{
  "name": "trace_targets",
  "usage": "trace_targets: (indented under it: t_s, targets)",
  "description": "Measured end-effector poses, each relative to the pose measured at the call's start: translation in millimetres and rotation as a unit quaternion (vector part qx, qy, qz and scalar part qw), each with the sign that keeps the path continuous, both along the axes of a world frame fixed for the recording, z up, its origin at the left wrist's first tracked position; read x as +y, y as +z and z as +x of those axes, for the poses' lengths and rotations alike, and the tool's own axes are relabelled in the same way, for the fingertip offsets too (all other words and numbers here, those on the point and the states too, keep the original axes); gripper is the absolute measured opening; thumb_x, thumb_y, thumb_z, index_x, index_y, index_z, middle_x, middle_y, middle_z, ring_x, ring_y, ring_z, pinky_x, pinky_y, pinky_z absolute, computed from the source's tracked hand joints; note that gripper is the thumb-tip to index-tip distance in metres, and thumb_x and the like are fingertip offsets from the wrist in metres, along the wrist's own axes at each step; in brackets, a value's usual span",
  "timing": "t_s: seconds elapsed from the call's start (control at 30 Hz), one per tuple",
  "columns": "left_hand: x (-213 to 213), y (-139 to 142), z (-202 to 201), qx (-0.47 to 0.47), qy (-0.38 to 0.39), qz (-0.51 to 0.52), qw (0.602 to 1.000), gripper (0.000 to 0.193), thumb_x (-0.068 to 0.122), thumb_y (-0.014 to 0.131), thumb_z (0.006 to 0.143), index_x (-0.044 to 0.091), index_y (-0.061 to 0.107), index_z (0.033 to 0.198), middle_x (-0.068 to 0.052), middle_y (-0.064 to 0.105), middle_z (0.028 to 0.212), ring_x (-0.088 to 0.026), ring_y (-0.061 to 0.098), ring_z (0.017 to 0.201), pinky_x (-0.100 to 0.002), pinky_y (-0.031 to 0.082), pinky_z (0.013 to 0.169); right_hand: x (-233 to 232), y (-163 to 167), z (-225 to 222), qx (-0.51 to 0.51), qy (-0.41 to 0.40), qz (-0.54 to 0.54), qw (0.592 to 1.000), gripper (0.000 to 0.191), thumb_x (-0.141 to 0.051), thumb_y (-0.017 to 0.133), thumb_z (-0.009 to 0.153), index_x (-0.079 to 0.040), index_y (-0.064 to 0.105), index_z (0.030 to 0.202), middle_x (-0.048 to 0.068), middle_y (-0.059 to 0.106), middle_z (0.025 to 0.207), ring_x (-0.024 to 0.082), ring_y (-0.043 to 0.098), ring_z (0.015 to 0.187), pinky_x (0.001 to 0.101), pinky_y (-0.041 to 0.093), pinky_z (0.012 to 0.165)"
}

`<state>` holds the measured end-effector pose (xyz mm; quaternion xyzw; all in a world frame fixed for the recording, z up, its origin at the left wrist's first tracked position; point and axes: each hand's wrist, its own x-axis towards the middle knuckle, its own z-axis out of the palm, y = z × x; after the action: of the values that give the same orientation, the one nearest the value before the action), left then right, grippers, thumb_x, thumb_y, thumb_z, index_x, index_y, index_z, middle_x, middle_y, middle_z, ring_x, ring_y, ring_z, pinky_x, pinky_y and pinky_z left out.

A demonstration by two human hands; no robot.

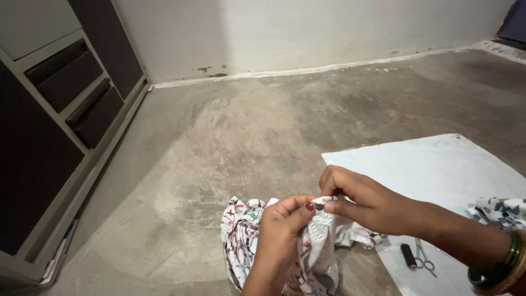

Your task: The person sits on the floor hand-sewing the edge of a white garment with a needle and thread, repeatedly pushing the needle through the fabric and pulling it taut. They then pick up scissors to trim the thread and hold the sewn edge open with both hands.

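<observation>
Fingers of the left hand (282, 230) and right hand (359, 200) pinch one edge of the white printed cotton cloth (318, 246) above the grey concrete floor (230, 137); small steel scissors (423, 257) lie unused (stitching apparently unfinished, I judge).

Dim indoor light, wall brighter, edges perhaps warped

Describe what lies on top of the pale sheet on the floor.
On the pale sheet lie small scissors and a short dark cylinder; patterned cloth rests on its right edge. The right hand and forearm hide part of it.
</observation>
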<state>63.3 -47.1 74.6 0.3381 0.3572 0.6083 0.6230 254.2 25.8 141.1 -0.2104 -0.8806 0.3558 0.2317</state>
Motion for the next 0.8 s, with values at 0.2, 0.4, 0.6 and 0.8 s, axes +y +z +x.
trace_targets:
  t_s: [0.2, 0.4, 0.6, 0.8]
  targets:
    - [3.4, 2.6, 5.8, -0.066, 0.006, -0.009, 0.998, 0.018, 0.007, 0.066, 0.093, -0.006, 0.073, 0.104, -0.006, 0.073, 0.081, -0.008, 0.064, 0.065, -0.021, 0.05, 0.058, 4.4, -4.7, 3.5, 0.009, -0.01, -0.047, 0.999, 0.014, -0.019, 0.063, 0.096, -0.007, 0.056, 0.101, 0.004, 0.055, 0.098, 0.015, 0.054, 0.087, 0.0315, 0.05, 0.076]
    - [3.7, 2.0, 3.3, -0.092, 0.015, -0.003, 0.996, 0.018, 0.005, 0.065, 0.093, -0.007, 0.071, 0.104, -0.008, 0.074, 0.083, -0.01, 0.065, 0.064, -0.023, 0.051, 0.058, 5.9, -6.3, 4.2, 0.018, -0.038, -0.085, 0.995, 0.012, -0.009, 0.052, 0.099, -0.006, 0.059, 0.107, 0.003, 0.057, 0.102, 0.014, 0.058, 0.087, 0.031, 0.053, 0.077]
    - [3.5, 0.0, 5.0, -0.09, 0.015, -0.033, 0.995, 0.016, 0.004, 0.065, 0.093, -0.007, 0.071, 0.104, -0.008, 0.074, 0.082, -0.01, 0.064, 0.062, -0.023, 0.05, 0.053, 7.3, -7.5, 2.2, 0.005, -0.096, 0.044, 0.994, 0.007, -0.001, 0.063, 0.09, -0.005, 0.067, 0.094, 0.003, 0.064, 0.09, 0.014, 0.065, 0.083, 0.0306, 0.053, 0.072]
    - [2.2, 2.9, 7.4, -0.127, -0.017, -0.061, 0.99, 0.016, 0.0, 0.063, 0.092, -0.006, 0.071, 0.104, -0.01, 0.074, 0.082, -0.014, 0.066, 0.062, -0.027, 0.051, 0.051, 1.6, -8.6, 2.1, 0.007, -0.106, 0.039, 0.994, 0.01, 0.005, 0.062, 0.087, -0.005, 0.065, 0.086, 0.004, 0.058, 0.085, 0.016, 0.061, 0.078, 0.0329, 0.049, 0.069]
